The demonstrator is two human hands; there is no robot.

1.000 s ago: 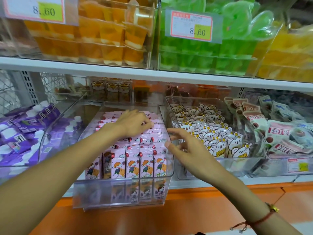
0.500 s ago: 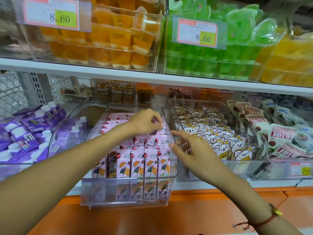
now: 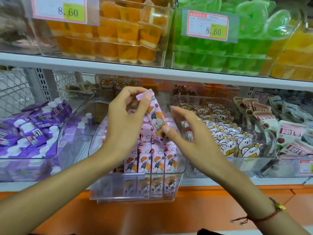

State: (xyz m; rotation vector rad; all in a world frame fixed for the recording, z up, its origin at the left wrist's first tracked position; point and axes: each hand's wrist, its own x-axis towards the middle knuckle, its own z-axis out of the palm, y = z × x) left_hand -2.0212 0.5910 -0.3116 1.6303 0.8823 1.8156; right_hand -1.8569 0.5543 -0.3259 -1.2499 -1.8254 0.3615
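A clear plastic bin [image 3: 135, 189] on the lower shelf holds rows of upright pink snack packets [image 3: 150, 160] printed with a cartoon figure. My left hand [image 3: 125, 119] pinches the top end of one pink packet [image 3: 155, 116] and holds it tilted above the bin. My right hand [image 3: 191, 131] is just to the right of it, fingers spread. Its thumb touches the packet's lower end.
Purple pouches with white caps [image 3: 33, 126] fill the bin to the left. A bin of white koala packets [image 3: 225, 136] stands to the right, then pink-and-white packs [image 3: 288, 133]. Orange [image 3: 118, 34] and green [image 3: 220, 53] jelly cups sit on the upper shelf behind price tags.
My left hand has lifted one pink packet out of the bin's back rows and raised it. My right hand has moved up to meet its lower end.
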